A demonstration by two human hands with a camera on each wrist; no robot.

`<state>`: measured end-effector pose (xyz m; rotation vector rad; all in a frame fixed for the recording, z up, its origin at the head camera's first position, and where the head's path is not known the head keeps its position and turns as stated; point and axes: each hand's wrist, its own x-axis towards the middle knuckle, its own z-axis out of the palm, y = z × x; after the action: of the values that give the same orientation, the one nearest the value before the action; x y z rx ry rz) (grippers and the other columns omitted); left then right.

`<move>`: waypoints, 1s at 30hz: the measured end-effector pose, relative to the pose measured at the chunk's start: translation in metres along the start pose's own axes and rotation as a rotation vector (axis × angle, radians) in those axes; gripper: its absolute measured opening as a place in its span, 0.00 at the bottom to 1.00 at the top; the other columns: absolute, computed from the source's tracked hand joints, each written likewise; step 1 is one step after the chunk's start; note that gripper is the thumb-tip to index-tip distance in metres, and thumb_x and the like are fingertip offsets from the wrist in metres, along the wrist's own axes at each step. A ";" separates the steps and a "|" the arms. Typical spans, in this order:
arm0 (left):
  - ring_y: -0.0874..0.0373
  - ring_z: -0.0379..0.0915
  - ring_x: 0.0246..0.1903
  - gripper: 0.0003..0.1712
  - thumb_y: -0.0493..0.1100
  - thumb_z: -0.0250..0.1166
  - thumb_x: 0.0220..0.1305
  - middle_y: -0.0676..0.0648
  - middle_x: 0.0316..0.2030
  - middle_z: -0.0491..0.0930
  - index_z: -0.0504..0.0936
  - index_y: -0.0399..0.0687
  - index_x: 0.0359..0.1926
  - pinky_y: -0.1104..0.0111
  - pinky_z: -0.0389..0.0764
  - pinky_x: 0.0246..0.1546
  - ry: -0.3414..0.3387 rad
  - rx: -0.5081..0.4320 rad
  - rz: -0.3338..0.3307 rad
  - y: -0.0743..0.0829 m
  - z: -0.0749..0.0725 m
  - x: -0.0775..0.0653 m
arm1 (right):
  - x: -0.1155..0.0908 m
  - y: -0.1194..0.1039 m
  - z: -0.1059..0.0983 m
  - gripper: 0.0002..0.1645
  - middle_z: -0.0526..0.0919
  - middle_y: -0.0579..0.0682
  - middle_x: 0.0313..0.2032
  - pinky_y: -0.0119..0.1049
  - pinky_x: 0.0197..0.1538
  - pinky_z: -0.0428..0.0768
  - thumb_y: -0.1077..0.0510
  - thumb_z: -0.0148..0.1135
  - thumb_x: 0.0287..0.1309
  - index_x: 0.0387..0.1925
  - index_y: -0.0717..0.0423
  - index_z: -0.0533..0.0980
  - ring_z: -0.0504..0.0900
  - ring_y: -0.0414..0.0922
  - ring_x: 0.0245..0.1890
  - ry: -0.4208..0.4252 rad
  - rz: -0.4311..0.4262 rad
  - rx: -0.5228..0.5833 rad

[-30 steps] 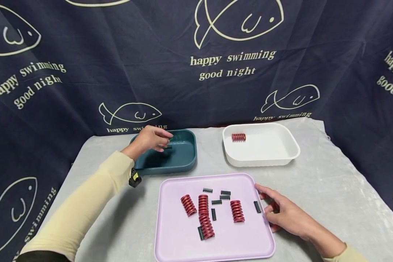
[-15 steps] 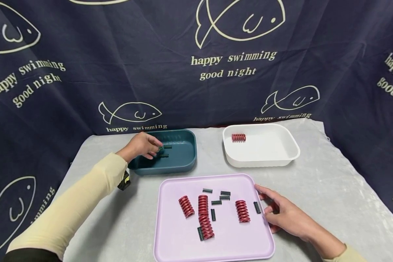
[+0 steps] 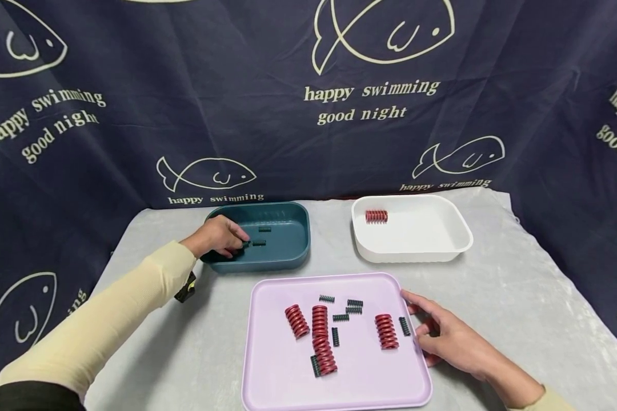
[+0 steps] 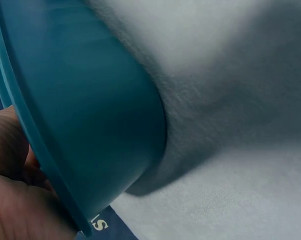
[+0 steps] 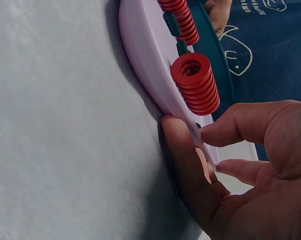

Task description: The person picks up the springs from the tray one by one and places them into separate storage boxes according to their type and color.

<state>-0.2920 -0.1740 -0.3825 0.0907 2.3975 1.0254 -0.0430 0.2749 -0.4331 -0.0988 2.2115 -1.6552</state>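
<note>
Left hand [image 3: 218, 235]: pinches a green spring [image 3: 245, 244] inside the teal bin [image 3: 267, 264];
Right hand [image 3: 452, 338]: grips the lilac tray [image 3: 283, 379] by its edge;
White bin [image 3: 411, 256]: one red spring [image 3: 376, 216]

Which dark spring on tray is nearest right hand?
The dark spring between the right hand and the rightmost red spring on the tray; other dark ones there lie left of that red one.

tray [image 3: 277, 379]: front; left bin [image 3: 285, 234], right bin [image 3: 421, 234]: behind; springs [image 3: 386, 331]: on tray, in both bins
</note>
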 end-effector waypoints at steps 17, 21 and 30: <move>0.52 0.85 0.32 0.17 0.30 0.68 0.64 0.37 0.44 0.88 0.86 0.34 0.54 0.61 0.88 0.32 0.016 0.003 -0.002 0.001 0.002 -0.001 | 0.000 0.001 0.000 0.52 0.65 0.68 0.62 0.44 0.26 0.85 0.75 0.59 0.58 0.80 0.61 0.51 0.79 0.47 0.36 0.006 -0.016 0.002; 0.48 0.86 0.37 0.18 0.29 0.67 0.64 0.36 0.46 0.87 0.86 0.33 0.55 0.60 0.89 0.34 0.016 -0.010 0.002 0.002 0.000 -0.001 | 0.000 0.001 0.000 0.52 0.64 0.68 0.62 0.44 0.26 0.85 0.75 0.59 0.58 0.81 0.61 0.50 0.78 0.47 0.37 0.004 -0.010 0.003; 0.49 0.86 0.36 0.21 0.29 0.65 0.66 0.34 0.47 0.86 0.82 0.31 0.60 0.62 0.88 0.32 0.019 -0.078 0.065 0.014 -0.004 -0.006 | 0.000 0.001 -0.001 0.51 0.64 0.68 0.62 0.44 0.26 0.85 0.75 0.59 0.59 0.81 0.60 0.51 0.77 0.46 0.37 0.003 -0.013 0.002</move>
<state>-0.2907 -0.1681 -0.3684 0.1325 2.3823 1.1527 -0.0431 0.2758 -0.4343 -0.1099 2.2158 -1.6651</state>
